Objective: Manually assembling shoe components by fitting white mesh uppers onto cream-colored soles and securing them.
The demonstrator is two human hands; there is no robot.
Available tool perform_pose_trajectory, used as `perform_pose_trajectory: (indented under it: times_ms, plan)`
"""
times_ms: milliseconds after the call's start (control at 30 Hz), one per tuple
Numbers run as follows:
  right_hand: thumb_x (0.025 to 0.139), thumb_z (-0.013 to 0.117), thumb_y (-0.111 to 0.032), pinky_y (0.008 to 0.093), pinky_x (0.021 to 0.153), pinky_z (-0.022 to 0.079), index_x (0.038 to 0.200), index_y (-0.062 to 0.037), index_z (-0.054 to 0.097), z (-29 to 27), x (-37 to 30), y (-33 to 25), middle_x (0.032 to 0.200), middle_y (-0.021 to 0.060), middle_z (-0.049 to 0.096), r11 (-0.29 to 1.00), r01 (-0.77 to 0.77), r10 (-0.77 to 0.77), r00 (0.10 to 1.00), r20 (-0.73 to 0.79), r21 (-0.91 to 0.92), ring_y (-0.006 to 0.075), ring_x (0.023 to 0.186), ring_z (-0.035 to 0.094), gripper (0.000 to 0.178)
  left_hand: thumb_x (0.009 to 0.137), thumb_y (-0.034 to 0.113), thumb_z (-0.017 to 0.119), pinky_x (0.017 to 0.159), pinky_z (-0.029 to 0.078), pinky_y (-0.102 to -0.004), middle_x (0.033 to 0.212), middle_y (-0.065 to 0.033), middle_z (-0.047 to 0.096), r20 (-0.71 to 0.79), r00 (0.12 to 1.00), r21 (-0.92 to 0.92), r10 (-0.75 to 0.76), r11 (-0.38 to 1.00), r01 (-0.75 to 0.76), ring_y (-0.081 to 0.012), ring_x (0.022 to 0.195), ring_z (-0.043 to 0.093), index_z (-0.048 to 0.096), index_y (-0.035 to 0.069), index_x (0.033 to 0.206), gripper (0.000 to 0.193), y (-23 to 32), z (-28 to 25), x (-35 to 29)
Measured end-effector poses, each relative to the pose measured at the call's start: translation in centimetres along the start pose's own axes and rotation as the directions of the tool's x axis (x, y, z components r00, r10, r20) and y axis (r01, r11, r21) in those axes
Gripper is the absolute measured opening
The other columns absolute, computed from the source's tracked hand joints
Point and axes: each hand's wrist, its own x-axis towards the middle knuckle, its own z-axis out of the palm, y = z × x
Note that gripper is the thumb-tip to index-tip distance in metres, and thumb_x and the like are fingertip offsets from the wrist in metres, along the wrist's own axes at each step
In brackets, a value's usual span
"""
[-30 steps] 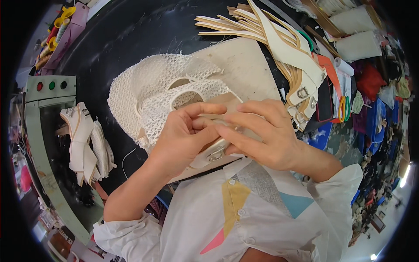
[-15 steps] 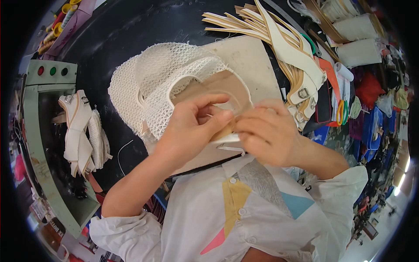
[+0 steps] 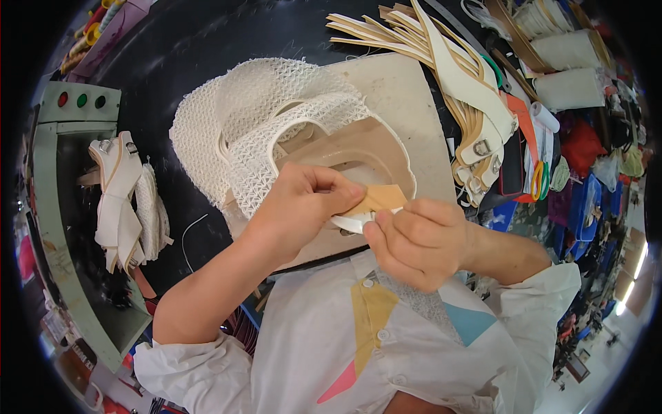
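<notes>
A black table [image 3: 155, 96] stretches beyond both hands and out to the left of them. A grey-green metal box [image 3: 69, 114] stands well off to the left of the left hand. Under and beyond the hands, a pale board [image 3: 396, 83] lies on the table. White woven pieces [image 3: 255, 93] overlap on its left part, just past the hands; the nearest has a brown lining and a curved opening. A fan of pale straps [image 3: 460, 79] lies beyond the right hand, toward its outer side. A smaller strap bundle [image 3: 118, 214] sits left of the left hand, by the metal box. The left hand [image 3: 303, 207] pinches a tan-and-white piece [image 3: 383, 198] between thumb and bent forefinger. The right hand [image 3: 420, 241], fingers curled, pinches the other end, so the piece is between the two hands, near the person's shirt [image 3: 310, 345]. A metal buckle [image 3: 481, 148] shows on the straps to the right.
</notes>
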Motion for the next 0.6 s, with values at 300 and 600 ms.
perform_pose_trajectory:
  times_ms: [300, 600]
  plan:
    - [0.065, 0.061, 0.004, 0.0319, 0.058, 0.046, 0.078, -0.0034, 0.060, 0.1, 0.1, 2.5, 0.078, 0.0079, 0.056, 0.718, -0.541, 0.498, 0.839, 0.219, 0.438, 0.0242, 0.071, 0.057, 0.015, 0.086, 0.014, 0.062, 0.063, 0.043, -0.0193, 0.075, -0.0026, 0.063, 0.077, 0.985, 0.085, 0.153, 0.984, -0.159, -0.0045, 0.070, 0.055, 0.065, -0.002, 0.085, 0.016, 0.4, -1.2, -0.2]
    - [0.064, 0.059, 0.009, 0.0309, 0.054, 0.044, 0.082, -0.0063, 0.061, -0.4, 0.4, 2.6, 0.076, 0.0078, 0.056, 0.573, -0.639, 0.595, 0.755, 0.276, 0.513, 0.0239, 0.064, 0.056, 0.024, 0.066, 0.009, 0.076, 0.078, 0.048, -0.0343, 0.103, -0.0118, 0.060, 0.327, 0.499, 0.682, 0.803, 0.165, -0.712, -0.0293, 0.100, 0.057, 0.065, 0.005, 0.089, 0.025, 0.4, -0.8, -1.1]
